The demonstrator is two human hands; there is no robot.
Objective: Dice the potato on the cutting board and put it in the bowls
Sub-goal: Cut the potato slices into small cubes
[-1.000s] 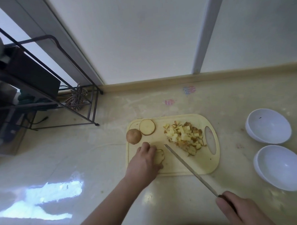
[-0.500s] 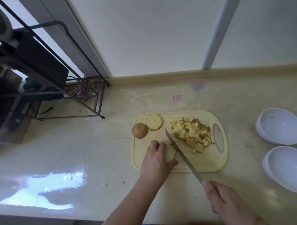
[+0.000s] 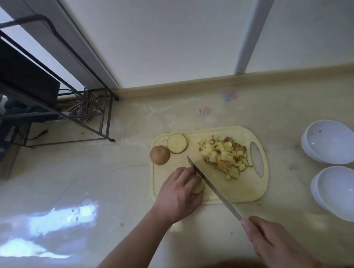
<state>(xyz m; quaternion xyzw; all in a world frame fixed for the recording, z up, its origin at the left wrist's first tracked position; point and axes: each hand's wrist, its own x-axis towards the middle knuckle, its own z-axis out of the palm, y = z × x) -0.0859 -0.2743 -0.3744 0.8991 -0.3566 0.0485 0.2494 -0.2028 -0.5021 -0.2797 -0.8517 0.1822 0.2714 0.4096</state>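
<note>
Gripping the knife [image 3: 212, 187], the right hand [image 3: 276, 244] cuts beside the left hand [image 3: 179, 194] pinning a potato piece [image 3: 199, 188]; 2 bowls [image 3: 331, 142] sit right.

pale cream glossy stone countertop [image 3: 73, 177] | black metal wire rack [image 3: 87, 117] at back left, feet on countertop | checkered brown cloth [image 3: 82, 107] inside rack | pink and blue smudges [image 3: 230, 96] on countertop near back wall | frosted white window panels [image 3: 168, 34] behind

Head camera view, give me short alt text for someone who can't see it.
A left hand steadies a pale potato piece on a cream plastic cutting board while the right hand slices it with a long steel knife; diced potato is piled nearby.
</note>
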